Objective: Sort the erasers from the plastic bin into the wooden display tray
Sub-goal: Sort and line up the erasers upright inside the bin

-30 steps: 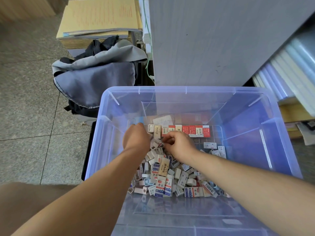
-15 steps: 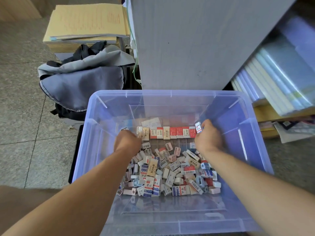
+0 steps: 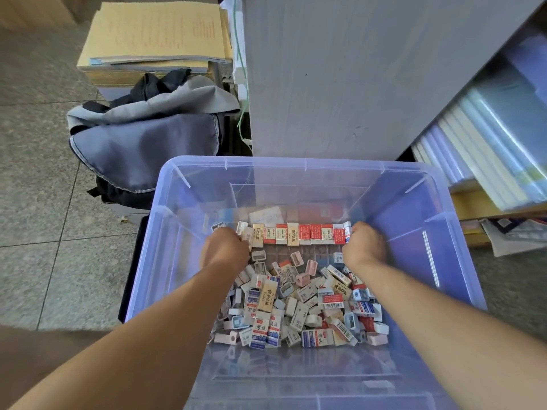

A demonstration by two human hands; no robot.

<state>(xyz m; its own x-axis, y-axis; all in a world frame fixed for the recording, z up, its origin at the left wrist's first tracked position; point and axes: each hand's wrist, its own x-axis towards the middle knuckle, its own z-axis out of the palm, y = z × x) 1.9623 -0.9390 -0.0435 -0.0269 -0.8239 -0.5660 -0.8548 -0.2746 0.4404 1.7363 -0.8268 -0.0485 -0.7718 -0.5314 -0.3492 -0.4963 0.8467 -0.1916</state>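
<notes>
Our left hand (image 3: 226, 250) and right hand (image 3: 365, 247) are both down inside the plastic bin (image 3: 296, 162), knuckles up and fingers curled away from us. The left hand pinches the left-end eraser (image 3: 243, 232) and the right hand pinches the right-end eraser (image 3: 348, 229). How the fingertips lie underneath we cannot tell. Both forearms reach in over the bin's near edge and angle slightly towards each other, wrists low.

Between our hands runs the row of erasers (image 3: 299, 233), standing side by side along the bin's far edge, red and cream wrappers touching. We judge the step in hand to be lining up: we bracket the row at both ends, squaring it or adding to it.

The loose pile (image 3: 296, 300) lies jumbled towards the near edge, apart from the row, so most of the sorting is not yet done. Next, we think, one hand must let go, pick a single eraser from the pile and stand it against an end of the row without tipping its neighbours.

We cannot make out a wooden display tray; faint gridded lines show under the row, but their material is unclear.

Outside the bin, a grey bag (image 3: 148, 137) slumps on the floor beyond the far left corner, with a stack of yellow paper (image 3: 154, 34) behind it.
</notes>
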